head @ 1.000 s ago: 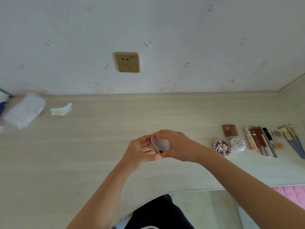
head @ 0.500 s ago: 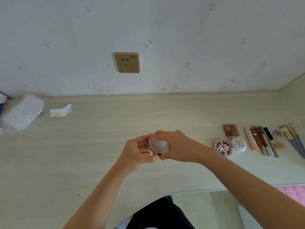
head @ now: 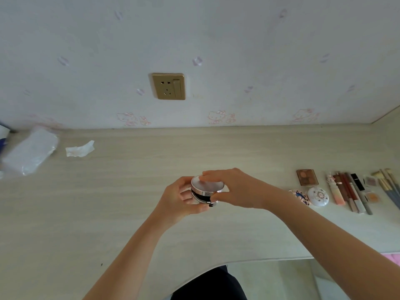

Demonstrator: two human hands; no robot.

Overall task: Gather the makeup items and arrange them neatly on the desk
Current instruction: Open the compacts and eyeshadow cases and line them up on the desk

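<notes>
Both hands hold a round compact (head: pixel 207 190) just above the tabletop (head: pixel 129 191), mid-frame. Left hand (head: pixel 181 199) curls round its base from 9 o'clock, thumb under the front edge. Right hand (head: pixel 236 188) grips from 3 o'clock, fingers over the silver lid, thumb at the front rim. Lid sits slightly ajar, dark gap showing at the front with a small black tab hanging out; can't tell whether it's being shut or opened.

Step, as I read it: closing up the compact before it joins the row. Row lies at 3 o'clock, well apart from the hands: palette (head: pixel 307 177), two round cases (head: pixel 318 196), sticks and tubes (head: pixel 348 191), brushes (head: pixel 387 185) at the far right.

Next move calls for: press lid fully down, carry it right, set it flat beside the round cases without knocking them.

At 10 o'clock, tissue scrap (head: pixel 79 149) and plastic pack (head: pixel 30 151), not makeup.
</notes>
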